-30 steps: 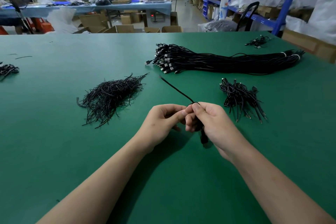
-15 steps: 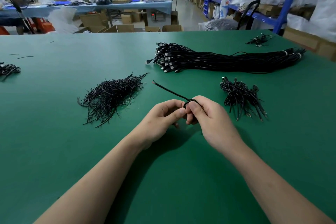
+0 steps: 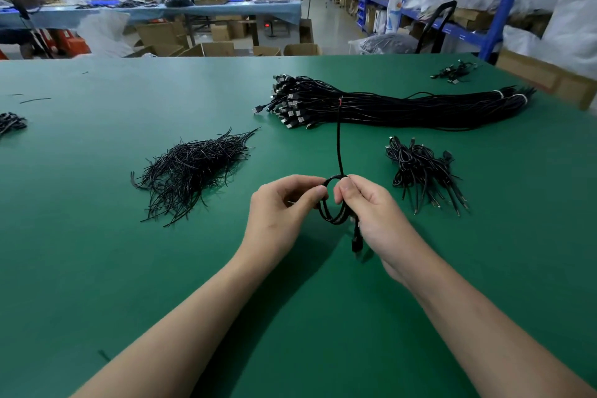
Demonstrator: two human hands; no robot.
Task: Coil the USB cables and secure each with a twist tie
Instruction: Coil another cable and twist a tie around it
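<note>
Fingers [image 3: 319, 193] of left hand [image 3: 281, 213] and right hand [image 3: 378, 220] are both pinching the USB cable [image 3: 338, 152] coil mid-frame; loose tail runs straight up-frame from the pinch; twist ties [image 3: 193, 168] lie left, nearer the left hand.

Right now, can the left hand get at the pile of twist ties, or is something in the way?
Probably yes: only bare green table lies between the left hand and the twist ties. But its fingers pinch the cable coil, so it must let go first.
</note>
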